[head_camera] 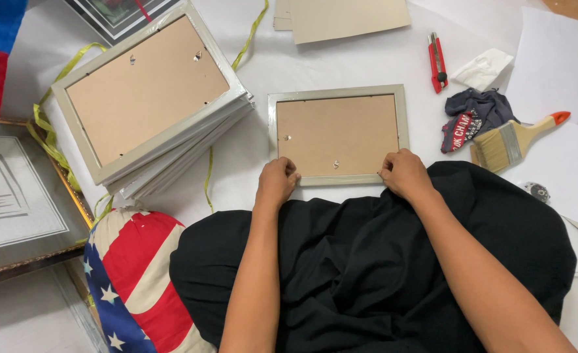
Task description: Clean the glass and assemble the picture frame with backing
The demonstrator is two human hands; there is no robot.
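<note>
Centrally, a small grey-rimmed picture frame with a brown fibreboard back (338, 134) is laid face down on the white sheet (263, 72), its long axis running left to right. Its near rim is pinched by the left hand (276, 182) and the right hand (403, 173), both curled closed on it. Left of the frame, a tilted stack of similar grey frames (148, 98) is seen; right of it, a red utility knife (437, 62), a dark crumpled cloth (472, 114) and a wooden-handled paintbrush (514, 140). Bare sheet is left beyond the frame's far edge.
</note>
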